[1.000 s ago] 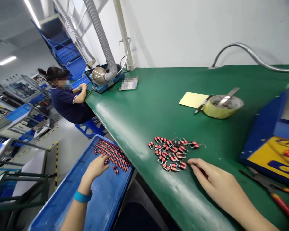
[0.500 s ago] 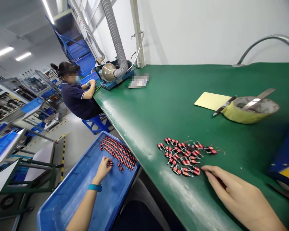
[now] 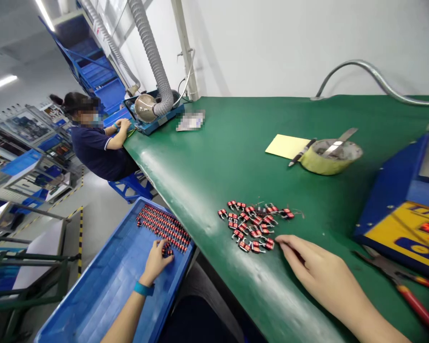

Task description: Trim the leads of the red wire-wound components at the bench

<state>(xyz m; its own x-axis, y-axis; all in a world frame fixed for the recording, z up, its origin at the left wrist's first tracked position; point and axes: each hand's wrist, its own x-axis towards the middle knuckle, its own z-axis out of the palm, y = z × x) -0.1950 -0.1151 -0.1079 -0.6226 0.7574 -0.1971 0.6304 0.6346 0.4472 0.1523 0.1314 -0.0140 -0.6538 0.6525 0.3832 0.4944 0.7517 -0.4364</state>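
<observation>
In the blue tray point(image 3: 103, 267), my left hand point(image 3: 156, 264) has its fingers curled around small red-and-black wire-legged components point(image 3: 167, 251), partly covered by the fingers. These are beside tight rows of similar pieces point(image 3: 164, 224) at the tray's far end. Over the green bench, my right hand point(image 3: 318, 271) is closed, thumb and fingertips pressed together. Those tips are at the near right edge of a loose pile of the same components point(image 3: 252, 227), close against the nearest piece. Whether they grip anything is hidden.
Behind the pile are a yellow paper point(image 3: 286, 146), a marker point(image 3: 301, 153) and a round yellow-green container point(image 3: 320, 164) holding a metal strip. A blue-and-yellow machine point(image 3: 403, 224) and red-handled pliers point(image 3: 389, 271) are at right. A co-worker point(image 3: 96, 143) sits at the far left.
My left hand has moved toward the rows, bringing its components up near them. My right hand stays by the pile. The view has turned right, showing more of the machine and the pliers.
</observation>
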